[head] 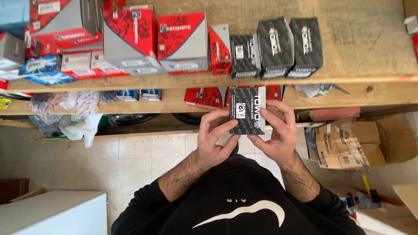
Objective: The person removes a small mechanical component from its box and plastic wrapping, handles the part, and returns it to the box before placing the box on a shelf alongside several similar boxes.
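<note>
Behind the box [247, 110]: palms hidden. Red cartons [65, 21] cut off upper left; white cabinet [52, 213] cropped lower left; tools [363, 200] lower right unclear.

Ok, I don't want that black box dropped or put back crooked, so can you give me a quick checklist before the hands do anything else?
1. Left hand grips the small black box: ok.
2. Right hand grips its other side: ok.
3. Box clear of the shelf edge: ok.
4. Matching black boxes upright on the shelf: ok.
5. Free shelf space beside them: ok.
6. Box sealed: cannot tell.
</note>
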